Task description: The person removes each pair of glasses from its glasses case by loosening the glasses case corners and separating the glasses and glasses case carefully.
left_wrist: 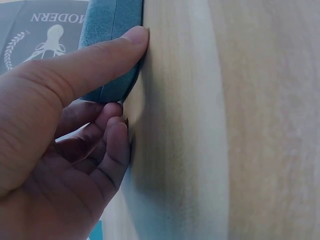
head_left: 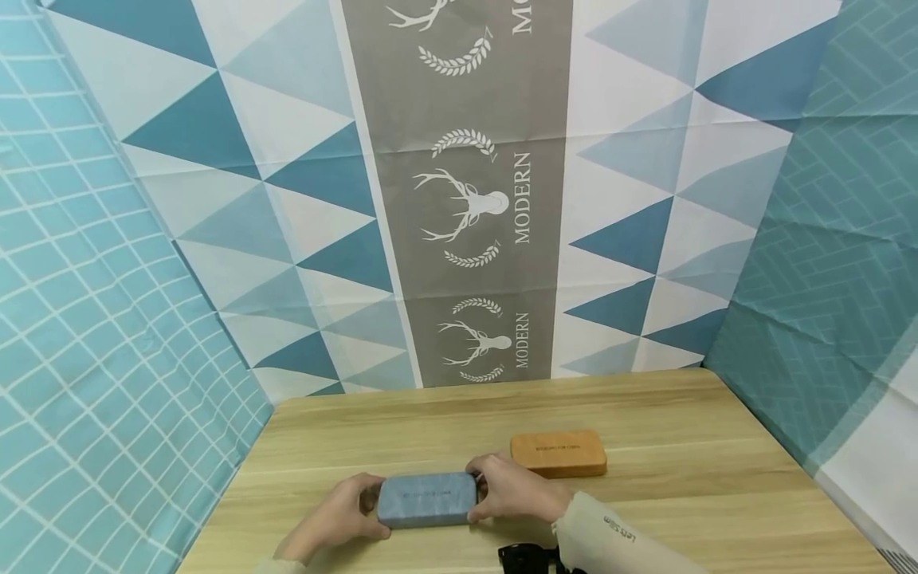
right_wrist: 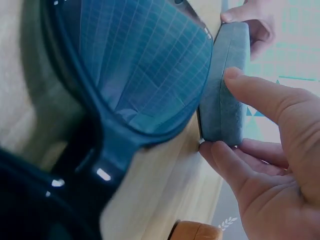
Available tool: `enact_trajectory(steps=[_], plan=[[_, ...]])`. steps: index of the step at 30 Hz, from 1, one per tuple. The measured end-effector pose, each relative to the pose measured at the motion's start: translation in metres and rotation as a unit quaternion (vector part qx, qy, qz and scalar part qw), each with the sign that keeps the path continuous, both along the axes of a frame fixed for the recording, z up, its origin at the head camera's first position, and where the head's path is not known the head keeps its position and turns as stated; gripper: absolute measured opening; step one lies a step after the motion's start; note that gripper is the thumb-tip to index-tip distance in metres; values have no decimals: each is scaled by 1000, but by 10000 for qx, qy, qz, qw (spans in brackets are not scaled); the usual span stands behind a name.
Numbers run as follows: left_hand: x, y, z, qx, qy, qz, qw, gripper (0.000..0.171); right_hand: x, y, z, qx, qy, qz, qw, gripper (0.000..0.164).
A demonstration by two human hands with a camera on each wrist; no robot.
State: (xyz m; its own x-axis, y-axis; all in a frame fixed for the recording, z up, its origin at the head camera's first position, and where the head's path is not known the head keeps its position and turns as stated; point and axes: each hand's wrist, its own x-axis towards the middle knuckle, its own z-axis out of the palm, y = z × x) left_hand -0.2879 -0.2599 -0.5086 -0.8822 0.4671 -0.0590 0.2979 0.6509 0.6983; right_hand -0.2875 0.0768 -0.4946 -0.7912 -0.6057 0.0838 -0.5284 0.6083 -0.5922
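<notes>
A closed blue-grey glasses case (head_left: 427, 500) with small dark lettering on its lid lies lengthwise across the wooden table. My left hand (head_left: 343, 510) grips its left end; in the left wrist view the thumb lies along the case (left_wrist: 114, 30) and the other fingers curl beneath its end. At the right end my right hand (head_left: 512, 488) holds it between thumb and fingers. The right wrist view has that thumb on the front side of the case (right_wrist: 231, 95), across its seam. Black sunglasses (right_wrist: 145, 75) fill much of that view, close in front of the case.
An orange-brown glasses case (head_left: 559, 454) lies closed behind my right hand. The sunglasses (head_left: 531, 557) sit near the bottom of the head view, beside the right sleeve (head_left: 620, 538). Patterned cloth walls (head_left: 488, 263) border the wooden table (head_left: 667, 446) at the back and sides.
</notes>
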Motion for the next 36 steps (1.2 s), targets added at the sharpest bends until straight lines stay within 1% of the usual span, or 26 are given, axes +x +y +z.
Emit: enact_trajectory(steps=[5,8,11,15,17,20,24,27,29,36], plan=[[0,-1,-1,-18,-8,12,10000,71,-1,1,-1,44,-163,70,9998,68],[-1,0,-2,-23,-20,12,10000,72,-1,0,0,292,5,154,9995,70],[-1,0,-3,-36,-33,18,10000,72,0,-1,2,474,194,147,9986,73],[-2,0,-3,-3,-11,-9,10000,71,1,-3,1,414,234,-23,9989,78],[-2,0,-2,27,25,-43,10000,71,2,-3,0,360,238,-73,9990,77],[-1,0,-2,44,71,-90,9999,69,1,-1,-1,395,305,-28,9988,76],[-1,0,-2,63,96,-126,9999,68,-1,2,-3,425,388,157,9982,73],[0,1,-2,76,113,-137,9998,68,-3,3,-3,388,317,243,9985,74],[0,1,-1,72,132,-135,9998,68,-3,4,-3,331,224,289,9988,72],[-1,2,-2,-51,237,-116,9996,69,-5,4,-1,332,-54,276,9991,67]])
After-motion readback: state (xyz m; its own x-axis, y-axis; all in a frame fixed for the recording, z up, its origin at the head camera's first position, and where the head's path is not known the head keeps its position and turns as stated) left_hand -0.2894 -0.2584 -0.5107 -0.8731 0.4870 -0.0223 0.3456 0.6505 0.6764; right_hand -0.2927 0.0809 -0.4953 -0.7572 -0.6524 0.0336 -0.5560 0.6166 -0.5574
